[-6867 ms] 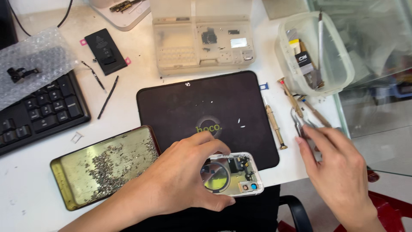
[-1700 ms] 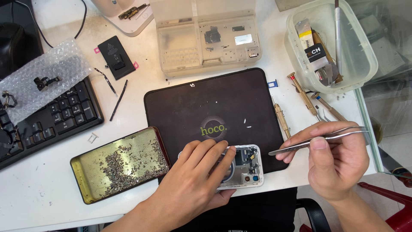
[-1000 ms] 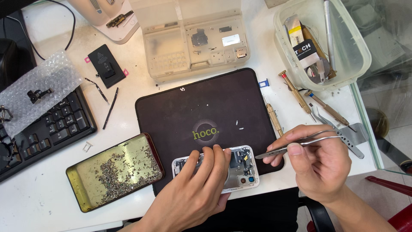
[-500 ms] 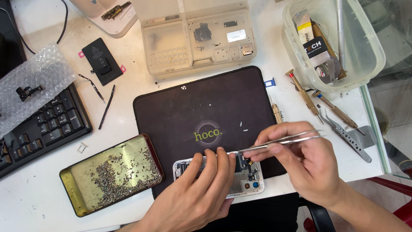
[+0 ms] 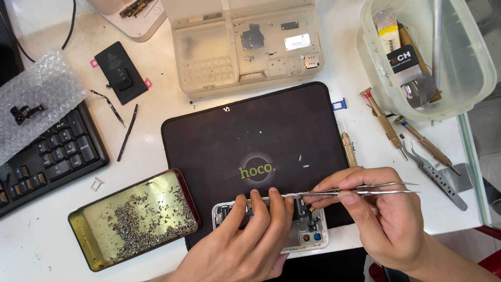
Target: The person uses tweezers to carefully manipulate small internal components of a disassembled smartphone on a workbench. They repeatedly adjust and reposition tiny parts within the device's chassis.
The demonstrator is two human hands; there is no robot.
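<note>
Seen from the head camera, the opened phone point(image 5: 271, 225) lies at the near edge of the dark work mat point(image 5: 250, 151) on the white surface point(image 5: 156, 112), its long axis running left to right, its camera end to the right. The left hand point(image 5: 245, 245) presses flat on it, fingers spread across the body, gripping nothing. The right hand point(image 5: 381, 219) pinches steel tweezers point(image 5: 349, 192), held nearly level and pointing left, their tips now at the left hand's fingertips, farther left than half a second ago. A brass-coloured tray of screws point(image 5: 135, 219) sits just left of the mat; a clear parts box point(image 5: 245, 44) lies behind it.
</note>
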